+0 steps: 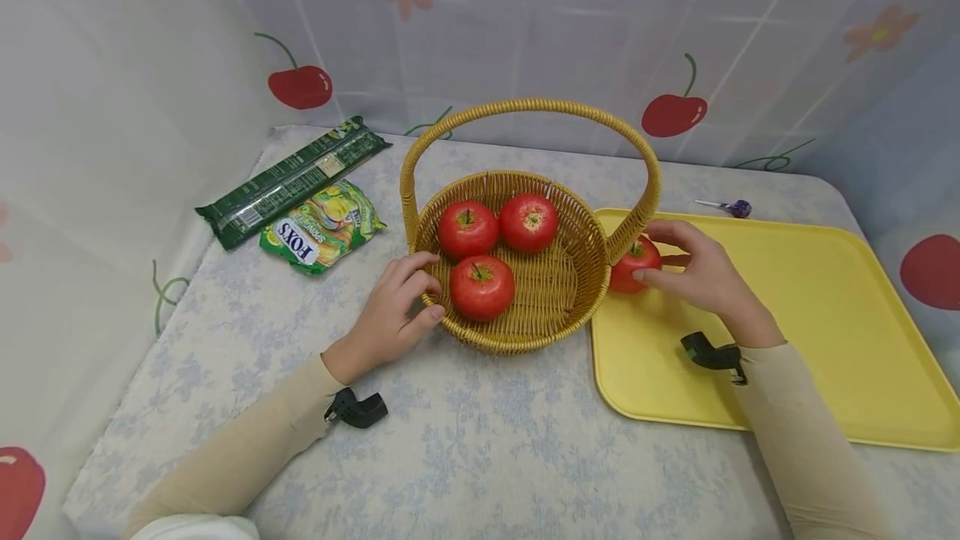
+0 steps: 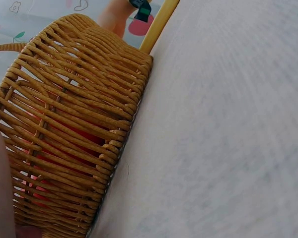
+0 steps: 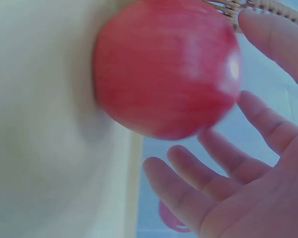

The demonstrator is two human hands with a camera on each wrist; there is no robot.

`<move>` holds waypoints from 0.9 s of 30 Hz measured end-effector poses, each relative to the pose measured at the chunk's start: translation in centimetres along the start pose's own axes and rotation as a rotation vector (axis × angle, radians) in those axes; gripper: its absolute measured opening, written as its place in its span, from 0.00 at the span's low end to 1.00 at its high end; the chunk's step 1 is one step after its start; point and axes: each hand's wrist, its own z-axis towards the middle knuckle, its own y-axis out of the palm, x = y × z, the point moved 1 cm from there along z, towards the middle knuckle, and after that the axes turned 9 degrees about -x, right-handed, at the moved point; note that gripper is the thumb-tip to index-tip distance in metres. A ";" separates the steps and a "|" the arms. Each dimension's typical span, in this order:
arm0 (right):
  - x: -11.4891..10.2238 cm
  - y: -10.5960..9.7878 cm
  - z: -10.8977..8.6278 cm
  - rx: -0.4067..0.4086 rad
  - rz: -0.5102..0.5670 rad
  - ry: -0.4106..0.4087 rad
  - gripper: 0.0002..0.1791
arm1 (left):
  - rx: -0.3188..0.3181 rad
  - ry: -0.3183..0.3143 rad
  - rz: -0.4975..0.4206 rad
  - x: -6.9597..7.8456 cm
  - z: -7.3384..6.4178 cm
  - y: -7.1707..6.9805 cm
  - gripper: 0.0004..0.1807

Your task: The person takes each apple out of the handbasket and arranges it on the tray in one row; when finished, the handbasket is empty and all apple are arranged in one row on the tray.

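A yellow wicker basket [image 1: 525, 347] with a tall arched handle [image 1: 531, 107] stands mid-table, holding an apple at back left [image 1: 467, 232], an apple at back right [image 1: 528, 222] and an apple in front [image 1: 482, 288]. My left hand [image 1: 393, 311] grips its left rim, fingertips inside and thumb near the outer wall. To the basket's right, another red apple [image 3: 169, 69] rests on a yellow tray [image 1: 810, 315]. Around that apple my right hand [image 1: 693, 273] reaches with spread, nearly straight fingers; the right wrist view shows the thumb and fingertips close to its skin.
Left of the basket lie a long dark green packet [image 1: 292, 182] and a green Fox's candy bag [image 1: 322, 227]. A purple-wrapped lollipop [image 1: 738, 208] lies behind the tray's back edge. A cherry-print curtain [image 1: 525, 40] borders the back of the cloth-covered table [image 1: 480, 448].
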 end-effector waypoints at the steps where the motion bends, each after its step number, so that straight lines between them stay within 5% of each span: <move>1: -0.1 -0.2 -0.1 0.007 -0.003 -0.006 0.36 | 0.000 -0.002 0.001 0.1 0.0 0.0 0.35; 18: -2.8 -2.8 -2.6 0.149 0.024 -0.086 0.34 | 0.005 0.003 -0.002 -0.2 0.0 0.1 0.35; 27: -5.2 -2.3 -3.6 0.132 0.029 -0.246 0.27 | 0.001 -0.001 -0.014 -0.1 0.0 0.1 0.36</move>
